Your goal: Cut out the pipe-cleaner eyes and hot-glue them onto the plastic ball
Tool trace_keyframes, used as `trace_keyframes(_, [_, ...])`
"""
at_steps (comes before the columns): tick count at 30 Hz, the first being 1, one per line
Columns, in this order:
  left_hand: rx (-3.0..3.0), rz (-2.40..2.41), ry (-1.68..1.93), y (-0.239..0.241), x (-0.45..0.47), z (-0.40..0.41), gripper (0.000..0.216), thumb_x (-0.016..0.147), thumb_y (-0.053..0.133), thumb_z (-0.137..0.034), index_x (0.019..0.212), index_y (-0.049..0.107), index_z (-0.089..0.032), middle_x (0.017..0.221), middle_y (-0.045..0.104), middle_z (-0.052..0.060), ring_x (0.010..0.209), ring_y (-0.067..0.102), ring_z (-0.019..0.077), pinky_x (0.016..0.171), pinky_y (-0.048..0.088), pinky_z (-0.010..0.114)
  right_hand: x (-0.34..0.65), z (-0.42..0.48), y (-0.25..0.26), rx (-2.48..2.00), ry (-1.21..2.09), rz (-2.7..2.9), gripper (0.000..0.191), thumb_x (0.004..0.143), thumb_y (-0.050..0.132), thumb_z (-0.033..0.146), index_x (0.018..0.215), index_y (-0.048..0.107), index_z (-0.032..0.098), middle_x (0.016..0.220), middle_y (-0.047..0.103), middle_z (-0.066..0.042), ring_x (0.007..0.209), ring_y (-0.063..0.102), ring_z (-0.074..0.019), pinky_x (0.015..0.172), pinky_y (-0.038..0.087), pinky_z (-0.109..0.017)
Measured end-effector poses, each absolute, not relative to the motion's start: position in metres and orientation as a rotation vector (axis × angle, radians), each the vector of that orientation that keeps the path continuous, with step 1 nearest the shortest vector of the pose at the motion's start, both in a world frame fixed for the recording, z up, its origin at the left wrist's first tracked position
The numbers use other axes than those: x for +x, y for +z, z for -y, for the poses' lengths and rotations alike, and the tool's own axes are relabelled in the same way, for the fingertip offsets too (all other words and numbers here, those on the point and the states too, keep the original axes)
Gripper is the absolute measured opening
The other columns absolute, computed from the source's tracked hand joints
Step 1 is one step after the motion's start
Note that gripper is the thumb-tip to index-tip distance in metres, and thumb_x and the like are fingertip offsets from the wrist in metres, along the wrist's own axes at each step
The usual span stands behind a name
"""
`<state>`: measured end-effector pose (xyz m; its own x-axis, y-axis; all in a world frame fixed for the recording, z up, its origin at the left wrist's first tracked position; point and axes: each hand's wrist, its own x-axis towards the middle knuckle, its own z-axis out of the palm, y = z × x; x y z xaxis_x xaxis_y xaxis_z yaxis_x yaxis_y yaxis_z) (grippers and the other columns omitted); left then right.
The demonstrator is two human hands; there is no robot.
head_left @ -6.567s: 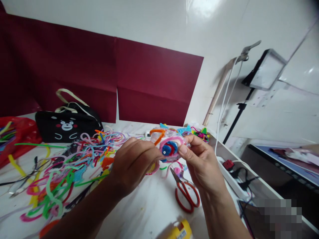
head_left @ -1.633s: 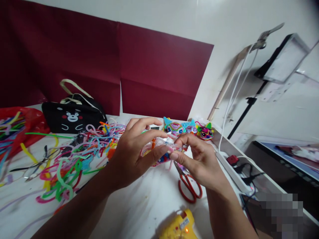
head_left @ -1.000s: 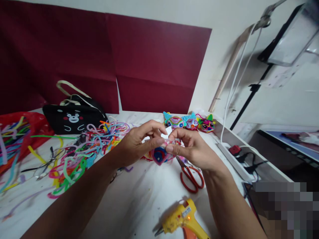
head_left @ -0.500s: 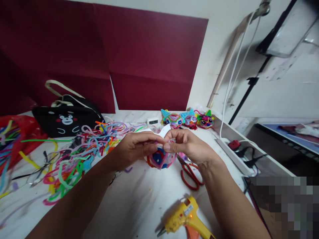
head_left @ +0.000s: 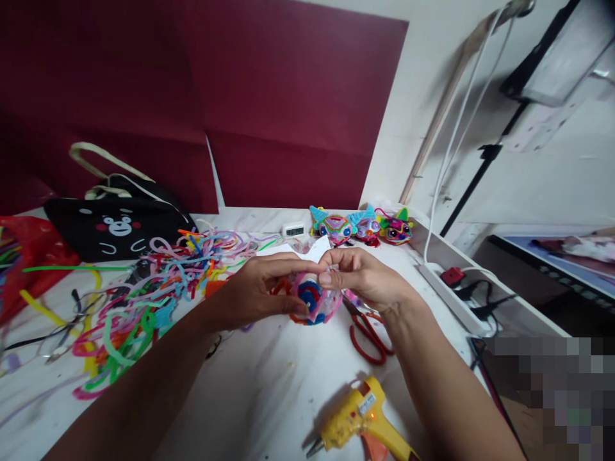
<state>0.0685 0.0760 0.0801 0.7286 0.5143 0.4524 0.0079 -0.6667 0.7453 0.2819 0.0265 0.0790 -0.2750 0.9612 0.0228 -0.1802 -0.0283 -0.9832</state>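
Note:
A round pipe-cleaner ornament (head_left: 314,308) in pink, with blue and red coils, is held up between both hands over the table. My left hand (head_left: 257,291) grips its left side, thumb low on the front and fingers along the top. From the right, my right hand (head_left: 368,276) pinches its upper edge between thumb and forefinger. Whether a small piece sits in that pinch is hidden. Red-handled scissors (head_left: 369,339) lie beneath the right wrist. Nearer me rests a yellow hot glue gun (head_left: 355,413), its small light glowing orange. White paper (head_left: 314,248) lies just behind the hands.
Loose colourful pipe cleaners (head_left: 163,288) pile up on the left beside a black bag (head_left: 110,227) and a red plastic bag (head_left: 29,262). Several finished ornaments (head_left: 336,227) and a small digital timer (head_left: 293,230) stand at the back. A power strip (head_left: 446,291) runs along the right.
My left thumb has slid lower on the ornament, uncovering more of its blue and red coil. The right hand keeps its pinch. The view has shifted slightly.

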Motion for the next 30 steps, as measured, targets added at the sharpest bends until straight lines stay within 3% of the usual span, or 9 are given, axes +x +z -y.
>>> trace_keyframes(10, [1.921, -0.421, 0.761, 0.0715, 0.0680, -0.0762, 0.053, 0.067, 0.088, -0.029, 0.118, 0.074, -0.024, 0.105, 0.076, 0.006, 0.093, 0.069, 0.0204, 0.082, 0.057, 0.030, 0.2818, -0.0274, 0.0792, -0.889, 1.562, 1.238, 0.034, 0.055, 0.095, 0.032, 0.072, 0.071, 0.014, 0.059, 0.067, 0.004, 0.052, 0.055, -0.0064, 0.055, 0.040, -0.020])
trace_keyframes(16, [1.795, -0.477, 0.757, 0.0730, 0.0703, -0.0722, 0.052, 0.064, 0.089, -0.024, 0.115, 0.076, -0.022, 0.101, 0.077, 0.006, 0.089, 0.071, 0.0204, 0.073, 0.059, 0.027, 0.2807, -0.0308, 0.0753, -0.881, 1.599, 1.206, 0.035, 0.054, 0.096, 0.032, 0.070, 0.071, 0.013, 0.059, 0.068, 0.004, 0.052, 0.057, -0.0068, 0.056, 0.041, -0.020])
trace_keyframes(23, [1.693, -0.405, 0.739, 0.0724, 0.0704, -0.0712, 0.050, 0.067, 0.088, -0.032, 0.115, 0.075, -0.022, 0.105, 0.076, 0.007, 0.098, 0.071, 0.0235, 0.085, 0.059, 0.034, 0.2801, -0.0319, 0.0738, -0.888, 1.595, 1.204, 0.033, 0.056, 0.095, 0.033, 0.070, 0.072, 0.014, 0.060, 0.069, 0.003, 0.052, 0.057, -0.0074, 0.056, 0.041, -0.021])
trace_keyframes(30, [1.669, -0.337, 0.716, 0.0732, 0.0696, -0.0719, 0.045, 0.071, 0.087, -0.027, 0.114, 0.075, -0.023, 0.108, 0.075, 0.006, 0.100, 0.070, 0.0205, 0.087, 0.057, 0.028, 0.2795, -0.0319, 0.0742, -0.905, 1.604, 1.192, 0.037, 0.053, 0.096, 0.034, 0.071, 0.072, 0.013, 0.061, 0.070, 0.003, 0.054, 0.058, -0.0073, 0.059, 0.041, -0.021])
